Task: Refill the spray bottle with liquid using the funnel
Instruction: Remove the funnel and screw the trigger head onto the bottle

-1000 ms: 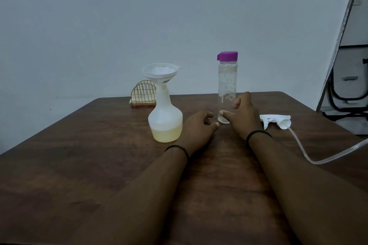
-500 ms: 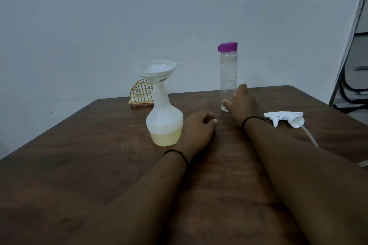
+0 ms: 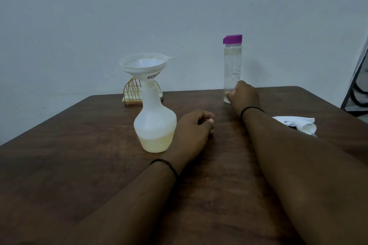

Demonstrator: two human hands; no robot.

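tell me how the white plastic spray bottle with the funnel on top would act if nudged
The white plastic spray bottle probably resists sliding: yellowish liquid sits low in its wide base. The white funnel merely sits in the narrow neck, so it may wobble or topple off first.

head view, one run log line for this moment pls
funnel seated in spray bottle | bottle part-filled, yellowish | right hand at clear bottle base, grip unclear | left hand resting on table | sprayer head off
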